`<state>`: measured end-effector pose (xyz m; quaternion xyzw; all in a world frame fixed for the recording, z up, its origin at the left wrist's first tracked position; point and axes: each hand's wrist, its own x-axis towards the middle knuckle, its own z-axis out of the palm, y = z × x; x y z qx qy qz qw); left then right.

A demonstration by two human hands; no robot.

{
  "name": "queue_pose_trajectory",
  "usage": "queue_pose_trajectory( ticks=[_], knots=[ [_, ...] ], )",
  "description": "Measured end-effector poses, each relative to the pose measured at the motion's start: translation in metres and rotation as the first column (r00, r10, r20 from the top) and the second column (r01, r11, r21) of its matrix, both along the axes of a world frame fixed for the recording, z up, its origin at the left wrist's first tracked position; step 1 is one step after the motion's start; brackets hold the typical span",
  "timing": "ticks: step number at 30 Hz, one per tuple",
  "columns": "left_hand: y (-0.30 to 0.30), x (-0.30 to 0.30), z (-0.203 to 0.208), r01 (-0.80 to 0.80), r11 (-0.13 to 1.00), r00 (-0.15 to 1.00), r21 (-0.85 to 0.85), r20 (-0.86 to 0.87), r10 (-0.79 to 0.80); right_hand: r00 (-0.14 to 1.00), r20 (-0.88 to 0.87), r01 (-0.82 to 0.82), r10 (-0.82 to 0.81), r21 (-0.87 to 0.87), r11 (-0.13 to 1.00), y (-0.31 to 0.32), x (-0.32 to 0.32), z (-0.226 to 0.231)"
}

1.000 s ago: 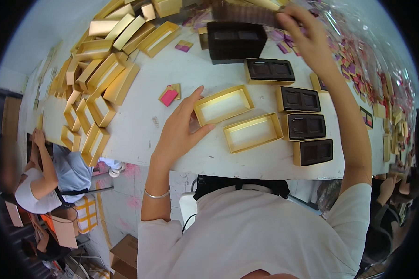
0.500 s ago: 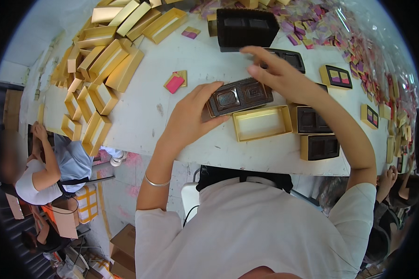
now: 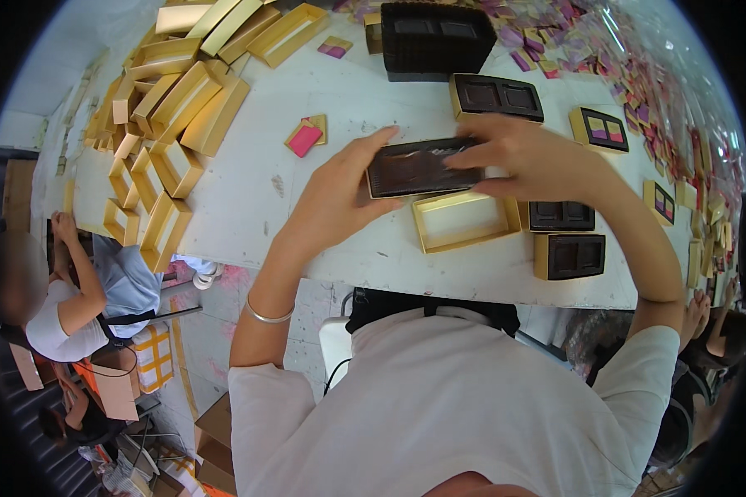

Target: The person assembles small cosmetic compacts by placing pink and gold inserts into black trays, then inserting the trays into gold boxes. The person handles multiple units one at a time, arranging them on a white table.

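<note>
My left hand grips the left end of a small gold box with a dark plastic tray in it, raised at a tilt over the white table. Over the box's right part is my right hand, its fingers touching the tray and smeared by motion. An empty gold box lies just below. Right of it are two gold boxes fitted with dark trays, an upper box partly behind my wrist and a lower box. Another box with a dark tray stands beyond my right hand.
A stack of dark trays stands at the back. Empty gold boxes pile up at left. Pink and gold wrapped pieces lie nearby; many more heap at far right, beside filled boxes. Other people sit left and right.
My right hand has come down from above the box onto the tray's right part. The box in my left hand has tipped slightly and the tray now sits inside it.
</note>
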<state>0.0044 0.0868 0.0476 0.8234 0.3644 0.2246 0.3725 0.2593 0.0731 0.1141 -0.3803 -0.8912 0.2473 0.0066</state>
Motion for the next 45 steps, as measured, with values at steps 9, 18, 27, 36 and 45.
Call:
queue_pose_trajectory(
  ticks=[9, 18, 27, 36, 45],
  knots=[
    [0.007, -0.001, -0.003, 0.016, 0.999, 1.000, 0.051, 0.023, -0.017, 0.950, 0.250, -0.299, 0.185, 0.568, 0.767, -0.010, 0.010, -0.030],
    [0.003, -0.003, -0.004, -0.065, 0.998, 0.998, -0.011, -0.012, 0.065, 0.940, 0.312, -0.324, 0.137, 0.698, 0.638, -0.011, 0.000, -0.034],
    [0.015, -0.002, 0.000, -0.032, 0.998, 0.999, -0.049, 0.018, 0.033, 0.922, 0.091, -0.329, 0.376, 0.695, 0.639, 0.018, 0.013, -0.049],
    [0.019, -0.006, -0.009, -0.022, 0.994, 1.000, 0.106, -0.005, 0.023, 0.956, -0.011, -0.235, 0.292, 0.567, 0.790, 0.013, 0.013, -0.047],
    [0.011, 0.006, -0.013, -0.105, 0.988, 0.994, 0.117, 0.019, 0.103, 0.984, 0.104, -0.181, 0.148, 0.549, 0.816, 0.000, 0.012, -0.046]
  ],
)
